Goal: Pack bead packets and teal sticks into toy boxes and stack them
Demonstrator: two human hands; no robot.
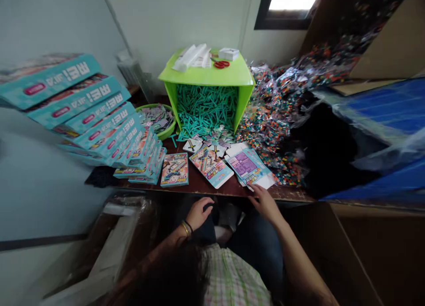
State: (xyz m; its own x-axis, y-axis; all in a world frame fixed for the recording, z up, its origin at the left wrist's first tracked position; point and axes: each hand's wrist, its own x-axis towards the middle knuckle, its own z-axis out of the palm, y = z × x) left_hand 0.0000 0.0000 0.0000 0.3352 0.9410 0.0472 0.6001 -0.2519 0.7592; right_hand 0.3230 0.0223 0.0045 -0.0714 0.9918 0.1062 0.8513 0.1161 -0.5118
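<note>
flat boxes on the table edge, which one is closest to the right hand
The rightmost box, with the purple panel. The right hand reaches its near corner, while the middle box and the left box lie farther off.

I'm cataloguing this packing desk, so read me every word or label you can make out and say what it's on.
"RE!": white letters along the edges of the stacked teal boxes.
Pink oval labels on the same edges: too blurred.
Print on the flat teal boxes near the right hand: too small to read.

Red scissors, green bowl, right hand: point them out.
red scissors (221, 64), head view, on the handles.
green bowl (169, 130), head view, on its front rim.
right hand (265, 201), head view, on its back.
</note>
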